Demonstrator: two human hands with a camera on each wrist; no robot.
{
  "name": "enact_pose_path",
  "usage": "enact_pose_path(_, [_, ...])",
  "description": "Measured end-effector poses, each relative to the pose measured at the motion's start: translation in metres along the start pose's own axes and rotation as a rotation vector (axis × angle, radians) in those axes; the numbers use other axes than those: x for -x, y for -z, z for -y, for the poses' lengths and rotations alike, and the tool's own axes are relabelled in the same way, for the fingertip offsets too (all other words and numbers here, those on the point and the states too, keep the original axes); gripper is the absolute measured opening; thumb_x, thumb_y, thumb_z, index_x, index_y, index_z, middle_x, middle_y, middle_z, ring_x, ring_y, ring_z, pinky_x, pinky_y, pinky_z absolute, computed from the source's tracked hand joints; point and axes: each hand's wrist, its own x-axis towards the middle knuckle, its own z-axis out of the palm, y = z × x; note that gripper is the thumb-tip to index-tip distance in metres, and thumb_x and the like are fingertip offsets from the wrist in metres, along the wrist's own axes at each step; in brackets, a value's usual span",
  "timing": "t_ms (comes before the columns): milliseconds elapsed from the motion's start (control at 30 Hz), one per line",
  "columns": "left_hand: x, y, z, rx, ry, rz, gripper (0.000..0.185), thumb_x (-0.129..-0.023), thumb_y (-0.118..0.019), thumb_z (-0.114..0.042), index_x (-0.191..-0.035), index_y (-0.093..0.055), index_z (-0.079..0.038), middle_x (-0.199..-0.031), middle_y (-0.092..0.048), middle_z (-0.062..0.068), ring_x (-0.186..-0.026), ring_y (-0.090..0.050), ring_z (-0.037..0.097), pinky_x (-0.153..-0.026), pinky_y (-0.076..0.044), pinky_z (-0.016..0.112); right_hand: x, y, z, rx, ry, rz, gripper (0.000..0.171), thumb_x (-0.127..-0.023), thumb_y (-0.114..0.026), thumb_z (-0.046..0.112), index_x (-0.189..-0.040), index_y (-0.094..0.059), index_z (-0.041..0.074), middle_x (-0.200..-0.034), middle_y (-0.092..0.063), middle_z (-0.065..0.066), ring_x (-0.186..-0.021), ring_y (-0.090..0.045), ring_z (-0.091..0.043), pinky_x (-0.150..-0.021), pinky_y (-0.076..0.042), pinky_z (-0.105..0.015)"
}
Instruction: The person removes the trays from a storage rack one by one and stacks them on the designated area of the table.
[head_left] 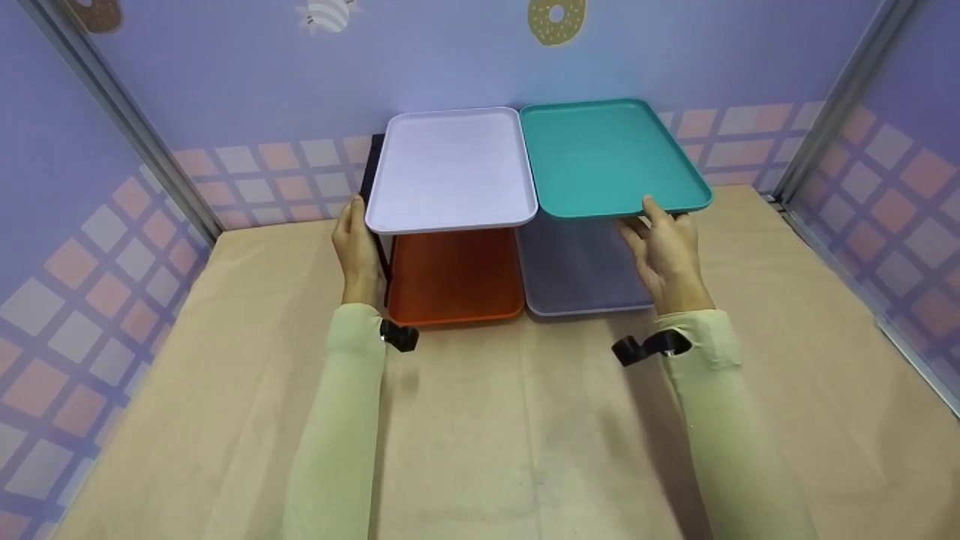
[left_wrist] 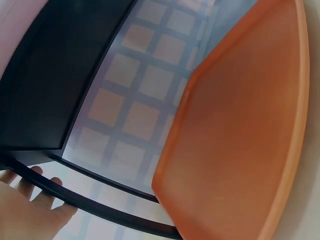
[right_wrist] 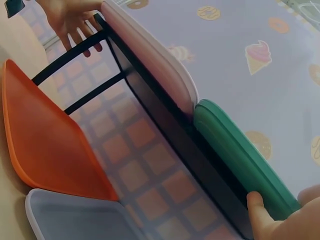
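A black two-tier rack [left_wrist: 60,75] stands at the back of the table and carries trays on both levels. On top lie a pale lilac tray [head_left: 454,169] and, to its right, a teal tray [head_left: 611,157]. Beneath them sit an orange tray [head_left: 457,277] and a grey tray [head_left: 581,270]. My left hand [head_left: 356,251] rests along the rack's left side, its extended fingers touching the black side bar. At the teal tray's near edge, my right hand [head_left: 667,255] pinches the rim, one finger above it and the thumb underneath.
A patterned wall [head_left: 300,82] rises right behind the rack, with side walls at left and right. Beige cloth [head_left: 517,420] covers the table in front. Each wrist wears a black strap, such as the right strap [head_left: 652,346].
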Motion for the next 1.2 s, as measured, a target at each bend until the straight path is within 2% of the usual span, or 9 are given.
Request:
enact_pose_path(67, [-0.001, 0.001, 0.000, -0.024, 0.003, 0.009, 0.032, -0.109, -0.050, -0.025, -0.115, -0.067, 0.001, -0.119, -0.066, 0.012, -0.117, -0.056, 0.016, -0.098, -0.045, 0.017, 0.000, -0.002, -0.001, -0.008, -0.009, -0.002, 0.070, -0.110, -0.042, 0.013, -0.165, 0.000, 0.020, -0.166, -0.020, -0.013, -0.150, -0.034, -0.033, -0.118, -0.040, -0.036])
enact_pose_path(133, [-0.001, 0.002, 0.000, -0.047, 0.012, 0.023, 0.041, -0.109, -0.049, -0.024, -0.137, -0.059, 0.003, -0.142, -0.058, 0.016, -0.136, -0.050, 0.019, -0.109, -0.041, 0.017, 0.000, -0.003, -0.001, -0.013, -0.013, 0.004, 0.070, -0.109, -0.042, 0.013, -0.165, -0.001, 0.020, -0.167, -0.020, -0.013, -0.150, -0.034, -0.034, -0.118, -0.040, -0.038])
enact_pose_path(200, [0.000, 0.003, -0.001, -0.064, 0.021, 0.033, 0.048, -0.110, -0.048, -0.024, -0.150, -0.048, 0.002, -0.156, -0.046, 0.016, -0.148, -0.040, 0.020, -0.116, -0.036, 0.018, 0.000, -0.004, -0.002, -0.027, -0.007, 0.004, 0.069, -0.109, -0.042, 0.012, -0.165, -0.001, 0.019, -0.166, -0.020, -0.014, -0.150, -0.035, -0.036, -0.118, -0.040, -0.040])
enact_pose_path(300, [0.000, 0.004, -0.001, -0.081, 0.019, 0.055, 0.049, -0.110, -0.046, -0.023, -0.152, -0.046, 0.001, -0.156, -0.047, 0.017, -0.147, -0.041, 0.023, -0.117, -0.037, 0.021, 0.002, -0.005, -0.002, -0.028, 0.014, -0.008, 0.068, -0.110, -0.041, 0.011, -0.165, -0.003, 0.018, -0.165, -0.022, -0.017, -0.147, -0.039, -0.037, -0.115, -0.043, -0.042])
enact_pose_path(433, [0.001, 0.004, 0.002, -0.120, -0.015, 0.077, 0.046, -0.111, -0.043, -0.023, -0.151, -0.047, 0.000, -0.152, -0.051, 0.018, -0.143, -0.046, 0.025, -0.116, -0.040, 0.024, 0.005, -0.004, -0.002, -0.034, 0.047, -0.029, 0.063, -0.110, -0.039, 0.012, -0.164, -0.007, 0.016, -0.161, -0.025, -0.018, -0.143, -0.043, -0.039, -0.114, -0.045, -0.044])
enact_pose_path(700, [-0.001, 0.006, 0.008, -0.148, -0.055, 0.081, 0.046, -0.111, -0.042, -0.022, -0.151, -0.048, 0.001, -0.150, -0.052, 0.019, -0.141, -0.049, 0.026, -0.115, -0.041, 0.025, 0.008, 0.004, 0.003, -0.111, 0.089, -0.028, 0.058, -0.112, -0.034, 0.019, -0.164, -0.007, 0.021, -0.162, -0.023, -0.017, -0.145, -0.041, -0.038, -0.114, -0.044, -0.048])
enact_pose_path(1000, [0.000, 0.007, 0.009, -0.147, -0.083, 0.091, 0.045, -0.111, -0.040, -0.021, -0.148, -0.049, 0.003, -0.149, -0.053, 0.021, -0.141, -0.049, 0.027, -0.115, -0.041, 0.025, 0.012, 0.018, 0.006, -0.073, 0.141, -0.013, 0.052, -0.112, -0.032, 0.026, -0.162, -0.017, 0.018, -0.159, -0.029, -0.010, -0.144, -0.043, -0.038, -0.106, -0.052, -0.045])
enact_pose_path(1200, [0.002, 0.004, 0.007, -0.123, -0.095, 0.081, 0.043, -0.111, -0.039, -0.016, -0.146, -0.052, 0.006, -0.144, -0.057, 0.023, -0.135, -0.053, 0.029, -0.112, -0.044, 0.026, 0.017, 0.030, 0.013, -0.030, 0.193, -0.003, 0.053, -0.112, -0.033, 0.027, -0.161, -0.018, 0.016, -0.158, -0.029, -0.012, -0.143, -0.040, -0.040, -0.110, -0.049, -0.050])
